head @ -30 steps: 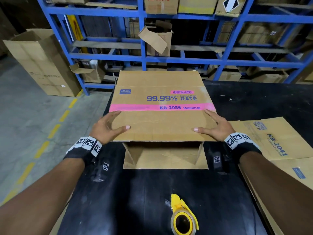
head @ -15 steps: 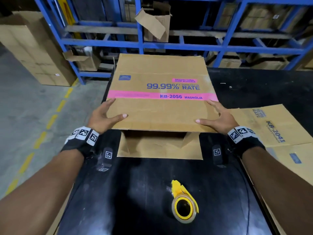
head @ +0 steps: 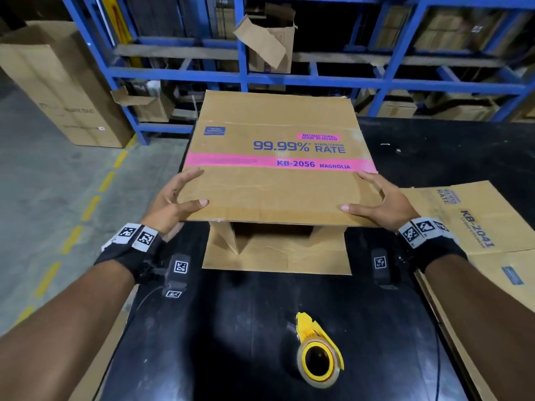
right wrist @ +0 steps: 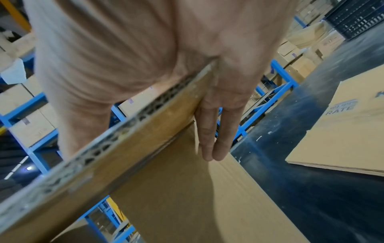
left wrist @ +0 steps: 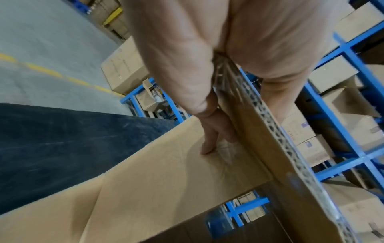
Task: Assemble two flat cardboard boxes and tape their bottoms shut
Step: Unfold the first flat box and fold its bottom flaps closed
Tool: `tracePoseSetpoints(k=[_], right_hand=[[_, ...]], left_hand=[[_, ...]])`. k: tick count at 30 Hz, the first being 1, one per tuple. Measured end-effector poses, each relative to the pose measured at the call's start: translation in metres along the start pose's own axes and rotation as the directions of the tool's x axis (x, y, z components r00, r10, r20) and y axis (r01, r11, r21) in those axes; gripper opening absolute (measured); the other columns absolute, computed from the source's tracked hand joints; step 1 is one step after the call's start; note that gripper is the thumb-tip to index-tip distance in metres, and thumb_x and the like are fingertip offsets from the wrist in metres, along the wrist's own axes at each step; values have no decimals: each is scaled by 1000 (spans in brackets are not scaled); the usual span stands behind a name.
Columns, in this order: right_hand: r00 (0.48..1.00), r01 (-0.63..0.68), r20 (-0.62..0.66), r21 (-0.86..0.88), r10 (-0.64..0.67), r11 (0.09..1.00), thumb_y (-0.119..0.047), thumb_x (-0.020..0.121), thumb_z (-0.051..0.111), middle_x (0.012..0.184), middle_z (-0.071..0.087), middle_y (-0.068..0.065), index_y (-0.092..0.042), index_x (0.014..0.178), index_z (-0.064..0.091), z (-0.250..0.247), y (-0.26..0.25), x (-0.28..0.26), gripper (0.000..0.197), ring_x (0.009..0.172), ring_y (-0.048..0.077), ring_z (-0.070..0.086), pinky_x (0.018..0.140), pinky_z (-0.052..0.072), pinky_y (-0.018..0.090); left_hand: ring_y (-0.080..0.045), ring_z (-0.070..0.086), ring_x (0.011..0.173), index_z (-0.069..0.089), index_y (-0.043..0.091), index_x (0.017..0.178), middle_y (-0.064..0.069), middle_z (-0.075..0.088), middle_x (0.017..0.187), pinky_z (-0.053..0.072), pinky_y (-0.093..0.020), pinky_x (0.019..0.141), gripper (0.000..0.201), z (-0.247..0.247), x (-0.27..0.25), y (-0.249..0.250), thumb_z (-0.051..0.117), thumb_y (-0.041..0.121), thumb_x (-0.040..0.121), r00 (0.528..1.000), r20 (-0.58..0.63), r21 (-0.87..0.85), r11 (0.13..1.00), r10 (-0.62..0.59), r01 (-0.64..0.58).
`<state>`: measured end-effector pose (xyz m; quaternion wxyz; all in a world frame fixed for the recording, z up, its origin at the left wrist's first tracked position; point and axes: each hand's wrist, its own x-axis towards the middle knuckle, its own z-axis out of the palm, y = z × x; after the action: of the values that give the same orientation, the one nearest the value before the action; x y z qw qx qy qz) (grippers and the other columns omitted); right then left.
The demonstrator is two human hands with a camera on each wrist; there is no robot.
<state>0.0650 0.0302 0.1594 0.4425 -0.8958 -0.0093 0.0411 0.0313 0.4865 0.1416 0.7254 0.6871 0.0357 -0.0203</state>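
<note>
Both forearms reach forward, the left hand and right hand set apart, each with thumb on top and fingers beneath, pinching.

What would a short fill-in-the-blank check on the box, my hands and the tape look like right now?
1. The band across the box held by the left hand and right hand is coloured ____.
2. The code printed on that band reads KB-____.
3. The yellow tape dispenser lies on the black table, ____ by either hand.
4. The flat box lies to the person's ____.

Missing words: pink; 2056; untouched; right
</note>
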Motion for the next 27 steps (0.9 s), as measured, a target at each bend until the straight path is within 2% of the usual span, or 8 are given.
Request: tracePoseSetpoints(k=[4, 8, 12, 15, 17, 20, 22, 27], right_hand=[[1000, -12, 4, 16, 12, 1000, -61, 52, 91, 147, 43, -19, -48, 143, 39, 10, 7, -6, 105, 136, 8, 41, 115, 34, 35], [1000, 6, -23, -1, -6, 1000, -53, 57, 91, 148, 47, -15, -36, 145, 46, 3, -1, 2, 101, 134, 8, 43, 116, 34, 33], [1000, -21, 6, -24, 21, 999, -56, 55, 91, 147, 43, -17, -46, 143, 38, 14, 7, 1, 103, 134, 12, 43, 115, 36, 39], [999, -40, -1, -15, 40, 999, -54, 56, 91, 146, 44, -19, -45, 142, 39, 13, 5, 5, 101, 135, 10, 42, 115, 35, 37], [999, -39, -6, -13, 39, 999, -53, 56, 91, 146, 43, -20, -44, 142, 40, 10, 1, 5, 100, 134, 9, 41, 114, 34, 35], [999, -49, -15, -3, 49, 999, -48, 60, 93, 146, 44, -18, -43, 142, 41, 11, 2, 5, 98, 135, 10, 40, 116, 33, 37], [999, -41, -15, -6, 41, 999, -51, 59, 93, 147, 44, -16, -45, 142, 41, 13, 2, 5, 98, 136, 12, 40, 116, 34, 40], [999, -33, -16, 40, 34, 999, -55, 65, 88, 156, 36, -16, -44, 149, 34, 11, 2, 1, 100, 140, 9, 36, 116, 32, 34]], left_hand=[[-31, 58, 131, 59, 23, 143, -2, 66, 136, 58, -38, 97, 76, 6, -4, -13, 65, -19, 80, 992, -12, -257, 959, -127, 120], [-32, 53, 138, 65, 27, 135, -3, 52, 153, 47, -51, 111, 73, 3, 3, -9, 72, -13, 74, 997, -35, -236, 970, -65, 55], [-29, 59, 131, 57, 29, 146, 0, 66, 136, 57, -42, 99, 80, 10, 0, -15, 56, -21, 83, 987, -39, -351, 927, -156, 132], [-32, 54, 137, 56, 28, 145, -5, 58, 144, 54, -41, 102, 79, 8, 8, -12, 73, -3, 75, 988, -84, -158, 981, -128, 113], [-25, 49, 140, 56, 37, 143, -1, 48, 149, 46, -47, 114, 82, 1, 10, -6, 81, 30, 65, 992, -118, 248, 967, -36, 64], [-29, 27, 153, 49, 45, 146, -1, 21, 163, 23, -57, 124, 79, 10, 7, 3, 61, 64, 70, 976, 17, 838, 529, 215, -131], [-27, 15, 158, 41, 43, 153, 0, 14, 171, 9, -61, 125, 77, 37, 2, 11, 51, 70, 81, 928, 245, 910, 263, 282, -320], [-22, -4, 161, 13, 49, 161, 6, -1, 174, 0, -55, 128, 84, 113, 0, 5, 29, 84, 87, 903, 413, 903, 79, 118, -423]])
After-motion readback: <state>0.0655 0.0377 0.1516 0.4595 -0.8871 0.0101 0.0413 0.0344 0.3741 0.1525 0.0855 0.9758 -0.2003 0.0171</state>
